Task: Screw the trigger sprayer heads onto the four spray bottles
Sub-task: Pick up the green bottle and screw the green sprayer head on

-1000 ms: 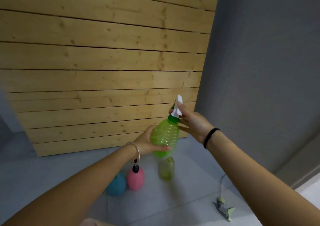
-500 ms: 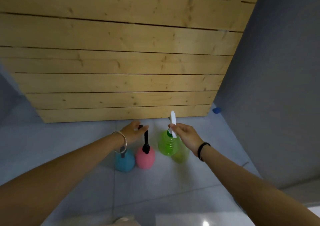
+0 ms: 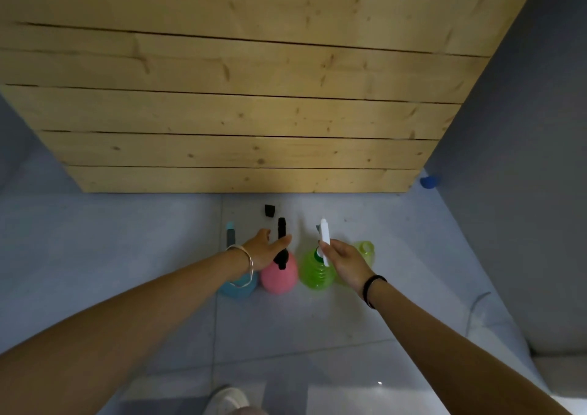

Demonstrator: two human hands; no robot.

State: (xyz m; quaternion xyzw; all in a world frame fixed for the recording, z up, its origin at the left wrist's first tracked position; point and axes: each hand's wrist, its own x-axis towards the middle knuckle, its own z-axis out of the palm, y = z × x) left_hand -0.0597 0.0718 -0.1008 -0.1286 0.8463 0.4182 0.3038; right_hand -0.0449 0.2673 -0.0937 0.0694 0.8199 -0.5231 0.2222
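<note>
Four spray bottles stand in a row on the grey floor. The blue bottle (image 3: pixel 233 287) carries a grey and teal sprayer head (image 3: pixel 230 235). On the pink bottle (image 3: pixel 279 278) sits a black sprayer head (image 3: pixel 281 243); my left hand (image 3: pixel 262 251) is open beside it, thumb touching the head. The green bottle (image 3: pixel 314 273) stands upright with a white sprayer head (image 3: pixel 324 240) on top, and my right hand (image 3: pixel 344 260) pinches that head. Behind my right hand stands the yellow-green bottle (image 3: pixel 365 251), with no head visible on it.
A wall of wooden planks (image 3: pixel 238 113) rises just behind the bottles, with a grey wall (image 3: pixel 524 160) at the right. A small black piece (image 3: pixel 269 210) lies on the floor by the planks. A blue object (image 3: pixel 428 182) sits in the corner. My shoe (image 3: pixel 227 398) shows at the bottom.
The green bottle went from held in the air down to the floor in the row. My left hand let go of it and moved to the black sprayer head. The view tilted downward.
</note>
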